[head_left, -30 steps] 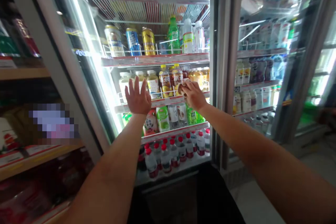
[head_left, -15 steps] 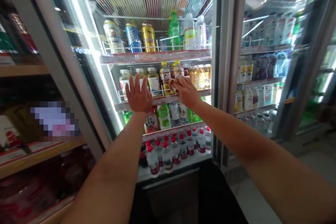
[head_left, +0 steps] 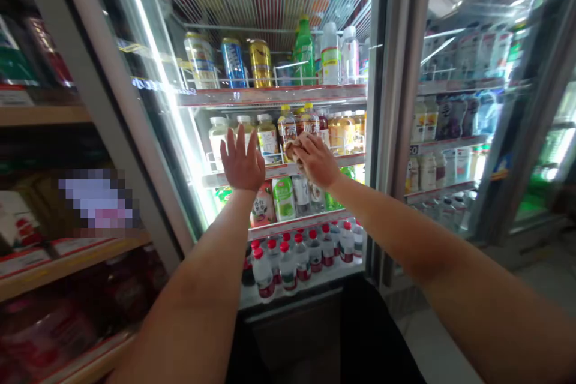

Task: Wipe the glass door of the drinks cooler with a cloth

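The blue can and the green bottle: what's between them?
In the head view, a gold can stands between the blue can and the green bottle, with a dim bluish shape right of it, too unclear to name.

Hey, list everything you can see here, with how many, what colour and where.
Cloth: one, brownish, in the right hand
Drinks fridge: one, silver-grey, centre
Fridge section: one, silver-grey, right
Cans: three, pale, blue, gold, above the hands
Green bottle: one clear, right of cans
Tea bottles: two in front, brown, yellow caps, below cans
Red-capped bottles: ten or so, clear, bottom
Other drinks: uncountable, mixed colours, various shelves
Wooden shelves: several, tan, left
Left hand: one, bare, raised open
Right hand: one, bare, gripping cloth
Forearms: two, bare, reaching forward
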A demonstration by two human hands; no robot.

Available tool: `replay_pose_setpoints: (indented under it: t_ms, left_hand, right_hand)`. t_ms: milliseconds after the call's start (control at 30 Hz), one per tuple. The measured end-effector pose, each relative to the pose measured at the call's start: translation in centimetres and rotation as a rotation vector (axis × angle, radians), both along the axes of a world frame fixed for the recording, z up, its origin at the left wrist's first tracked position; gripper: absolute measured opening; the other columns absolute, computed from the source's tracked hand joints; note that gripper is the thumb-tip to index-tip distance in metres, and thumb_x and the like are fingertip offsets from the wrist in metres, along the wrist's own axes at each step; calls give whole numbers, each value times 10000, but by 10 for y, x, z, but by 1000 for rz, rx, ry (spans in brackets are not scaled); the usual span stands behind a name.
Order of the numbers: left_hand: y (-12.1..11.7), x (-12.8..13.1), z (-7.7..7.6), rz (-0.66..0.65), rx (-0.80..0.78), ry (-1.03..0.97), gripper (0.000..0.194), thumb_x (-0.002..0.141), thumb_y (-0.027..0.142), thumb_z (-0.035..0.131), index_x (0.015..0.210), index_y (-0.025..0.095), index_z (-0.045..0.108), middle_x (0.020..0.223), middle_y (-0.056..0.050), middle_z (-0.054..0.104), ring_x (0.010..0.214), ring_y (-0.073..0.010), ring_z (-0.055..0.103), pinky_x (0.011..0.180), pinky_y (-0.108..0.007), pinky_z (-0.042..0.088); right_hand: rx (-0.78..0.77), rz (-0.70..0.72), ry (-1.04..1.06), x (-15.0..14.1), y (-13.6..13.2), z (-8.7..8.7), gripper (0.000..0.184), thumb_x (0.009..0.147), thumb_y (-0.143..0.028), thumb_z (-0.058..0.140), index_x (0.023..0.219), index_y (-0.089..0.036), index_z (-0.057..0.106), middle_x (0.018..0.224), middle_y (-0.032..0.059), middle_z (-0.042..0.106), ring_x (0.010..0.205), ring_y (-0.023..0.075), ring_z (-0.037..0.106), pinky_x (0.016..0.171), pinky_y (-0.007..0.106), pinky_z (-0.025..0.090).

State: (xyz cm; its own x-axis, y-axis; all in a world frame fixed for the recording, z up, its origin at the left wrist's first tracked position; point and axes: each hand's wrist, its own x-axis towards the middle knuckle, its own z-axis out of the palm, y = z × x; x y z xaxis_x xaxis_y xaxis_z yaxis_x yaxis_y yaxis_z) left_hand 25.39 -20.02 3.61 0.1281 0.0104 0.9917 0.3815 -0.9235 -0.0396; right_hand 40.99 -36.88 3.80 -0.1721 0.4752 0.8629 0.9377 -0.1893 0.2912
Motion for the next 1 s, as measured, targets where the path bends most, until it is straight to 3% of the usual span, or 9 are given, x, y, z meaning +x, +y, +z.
replay_pose_setpoints:
  t_ms: [133, 333, 533, 700, 900, 1000]
  left_hand:
    - [2, 0, 0, -3, 12, 11, 580, 992, 231, 474, 1570, 204, 509, 1685, -93, 355, 1620, -268, 114, 1337, -537, 51]
    - [3, -1, -1, 11, -14, 39, 587, 1001, 237, 451, 1585, 199, 492, 1694, -93, 329, 1623, -256, 75, 1340, -539, 24]
    - [0, -1, -1, -18, -28, 28, 590, 986, 228, 475, 1575, 213, 507, 1696, -77, 332, 1622, -265, 94, 1342, -526, 23]
    - [1, -1, -1, 1, -13, 17, 593, 984, 237, 476, 1576, 228, 506, 1690, -67, 346, 1621, -252, 107, 1341, -525, 49]
    - [2, 0, 0, -10, -5, 10, 583, 984, 238, 485, 1566, 219, 512, 1687, -77, 355, 1619, -266, 121, 1336, -535, 51]
    - [1, -1, -1, -18, -10, 13, 578, 987, 238, 481, 1562, 196, 516, 1686, -89, 355, 1619, -274, 120, 1336, -531, 39]
  right_hand:
    - [-117, 41, -91, -3, 2, -6, 356, 1060, -186, 516, 1374, -169, 683, 1435, 154, 638, 1399, 345, 495, 1197, 533, 461]
    - [98, -9, 76, -4, 2, 3, 378, 1009, -155, 579, 1373, -133, 678, 1522, 170, 555, 1410, 350, 483, 1219, 485, 444]
    - [-126, 38, -130, -1, -3, 0, 354, 1058, -186, 522, 1375, -189, 679, 1452, 133, 633, 1388, 340, 513, 1189, 542, 464]
    - [26, 1, 9, 2, -2, 3, 374, 1030, -161, 553, 1385, -158, 671, 1502, 158, 582, 1413, 351, 485, 1213, 525, 447]
    - [-111, 45, -132, 4, -1, -7, 336, 1059, -194, 532, 1352, -200, 696, 1453, 104, 641, 1412, 317, 505, 1222, 498, 447]
    - [-21, 13, -81, 2, -2, 2, 342, 1029, -188, 583, 1348, -135, 693, 1457, 137, 628, 1376, 331, 525, 1208, 479, 465]
